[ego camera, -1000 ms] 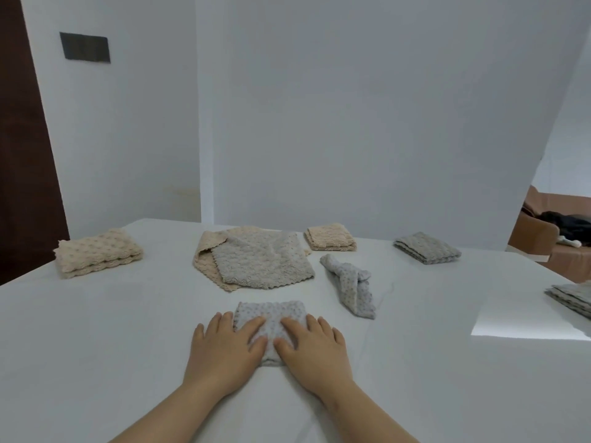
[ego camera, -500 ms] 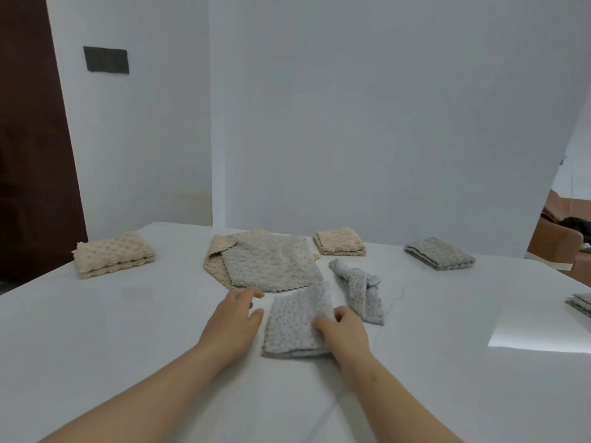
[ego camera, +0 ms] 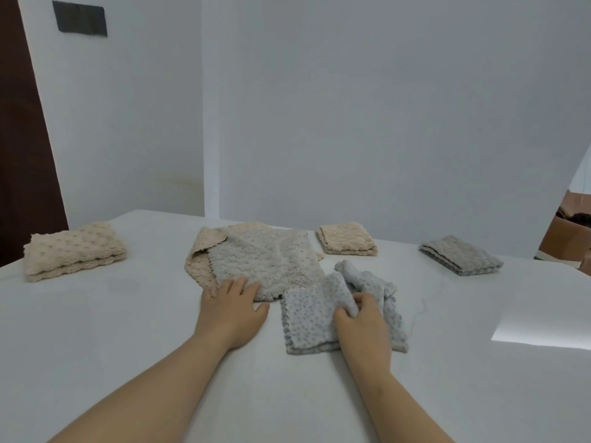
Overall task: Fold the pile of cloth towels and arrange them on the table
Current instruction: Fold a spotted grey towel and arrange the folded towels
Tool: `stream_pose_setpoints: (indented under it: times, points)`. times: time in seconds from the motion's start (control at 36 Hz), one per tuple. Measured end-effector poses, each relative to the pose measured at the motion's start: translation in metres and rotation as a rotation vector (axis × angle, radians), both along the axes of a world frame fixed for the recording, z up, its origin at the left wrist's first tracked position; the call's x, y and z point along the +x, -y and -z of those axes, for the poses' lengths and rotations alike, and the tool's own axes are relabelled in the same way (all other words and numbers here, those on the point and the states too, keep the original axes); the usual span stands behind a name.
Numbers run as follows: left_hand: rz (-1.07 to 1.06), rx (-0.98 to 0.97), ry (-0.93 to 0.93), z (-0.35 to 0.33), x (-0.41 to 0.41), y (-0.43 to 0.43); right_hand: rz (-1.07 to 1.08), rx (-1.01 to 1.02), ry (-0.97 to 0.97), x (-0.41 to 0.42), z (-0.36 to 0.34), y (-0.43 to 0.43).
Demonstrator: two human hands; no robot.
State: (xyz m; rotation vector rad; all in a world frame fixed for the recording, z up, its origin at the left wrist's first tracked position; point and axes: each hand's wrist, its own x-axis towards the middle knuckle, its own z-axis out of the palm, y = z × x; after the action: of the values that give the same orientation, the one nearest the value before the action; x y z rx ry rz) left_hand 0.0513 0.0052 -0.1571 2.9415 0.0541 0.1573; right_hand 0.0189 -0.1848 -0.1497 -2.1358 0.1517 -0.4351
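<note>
A folded pale grey dotted towel (ego camera: pixel 308 318) lies on the white table (ego camera: pixel 96 330) in front of me. My right hand (ego camera: pixel 363 321) grips its right edge, fingers curled into the cloth. A crumpled grey towel (ego camera: pixel 367 278) lies just behind and under that hand. My left hand (ego camera: pixel 232 306) is flat and open, its fingertips on the near edge of an unfolded grey towel (ego camera: pixel 265 263). This grey towel lies on top of a beige towel (ego camera: pixel 200 254).
Folded beige towels sit at the far left (ego camera: pixel 73 251) and at the back centre (ego camera: pixel 347 243). A folded grey towel (ego camera: pixel 460 254) lies at the back right. Walls stand close behind the table. A brown seat (ego camera: pixel 566 238) is at the right edge.
Both hands lifted off the folded towel. My right hand grabbed its right edge and shifted it right and away. My left hand reached forward to the unfolded grey towel.
</note>
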Motion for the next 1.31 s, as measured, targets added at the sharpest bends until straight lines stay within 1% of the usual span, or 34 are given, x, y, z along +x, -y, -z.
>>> stream_pose_setpoints:
  times: [0.14,0.28,0.44,0.58,0.72,0.78,0.86,0.92,0.94,1.0,1.06,1.14,1.19,1.22,1.25,1.28,1.31]
  points:
    - [-0.037,0.023,0.110,-0.003,-0.007,0.002,-0.024,0.069,0.036,-0.003,0.000,0.001]
    - [-0.042,0.042,0.162,-0.005,-0.029,0.002,-0.082,0.151,0.056,-0.023,-0.002,0.008]
    - [-0.036,0.037,0.164,-0.005,-0.070,0.004,-0.088,0.132,0.047,-0.059,-0.002,0.017]
    - [-0.026,0.032,0.161,-0.006,-0.112,0.008,-0.134,0.139,-0.002,-0.092,-0.005,0.024]
    - [-0.020,0.057,0.112,-0.011,-0.152,0.012,-0.157,0.126,-0.064,-0.116,-0.013,0.028]
    - [-0.018,0.074,0.056,-0.019,-0.164,0.014,-0.161,0.115,-0.079,-0.125,-0.021,0.029]
    - [-0.055,0.014,-0.072,-0.038,-0.171,0.016,-0.196,0.117,-0.081,-0.134,-0.036,0.027]
    - [-0.056,-0.116,-0.065,-0.047,-0.172,0.019,-0.234,0.131,-0.068,-0.139,-0.049,0.025]
    - [-0.044,-0.243,-0.044,-0.051,-0.174,0.022,-0.256,0.143,-0.059,-0.142,-0.057,0.023]
    - [-0.017,-0.625,-0.024,-0.057,-0.175,0.028,-0.307,0.182,-0.045,-0.147,-0.073,0.020]
    - [-0.021,-0.950,-0.051,-0.066,-0.178,0.039,-0.364,0.239,-0.034,-0.151,-0.089,0.017]
    - [-0.029,-1.388,-0.255,-0.076,-0.179,0.049,-0.419,0.341,-0.007,-0.154,-0.108,0.014]
    - [-0.010,-1.711,-0.465,-0.085,-0.181,0.049,-0.438,0.435,0.017,-0.152,-0.116,0.013]
    - [0.011,-1.830,-0.549,-0.088,-0.181,0.048,-0.441,0.484,0.024,-0.151,-0.119,0.013]
    - [0.037,-1.895,-0.587,-0.092,-0.183,0.049,-0.439,0.525,0.025,-0.150,-0.120,0.012]
    - [0.051,-1.899,-0.571,-0.095,-0.182,0.050,-0.435,0.554,0.022,-0.149,-0.120,0.012]
    - [0.041,-1.886,-0.503,-0.097,-0.178,0.050,-0.428,0.568,0.015,-0.147,-0.119,0.012]
